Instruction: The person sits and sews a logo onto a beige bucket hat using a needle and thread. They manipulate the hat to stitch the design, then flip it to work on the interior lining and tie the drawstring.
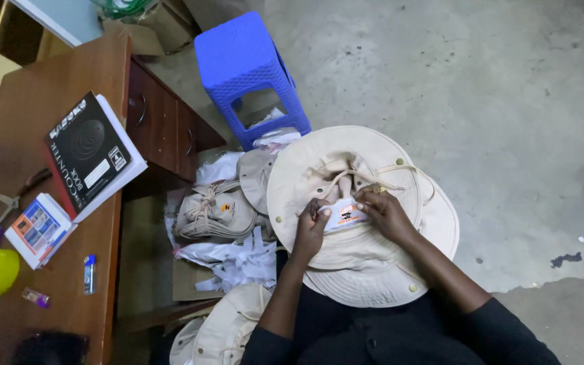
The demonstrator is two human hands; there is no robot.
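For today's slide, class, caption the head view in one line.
Both hands, left hand and right hand, pinch a white label inside a beige bucket hat.

Hat [305, 169]: matt beige cloth. Stool [238, 54]: blue moulded plastic. Desk [55, 88]: smooth brown wood. Floor [481, 101]: rough grey concrete.

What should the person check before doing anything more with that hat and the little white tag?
1. Left hand pinching the tag: ok, its fingers sit on the tag's left edge.
2. Right hand on the tag: ok, fingers press its right side.
3. Hat upside down, inside showing: ok.
4. Hat resting steadily on the lap: ok, on top of another hat.
5. Cord clear of the tag: cannot tell, it runs close above the fingers.
6. Scissors within reach: cannot tell; they lie on the desk.
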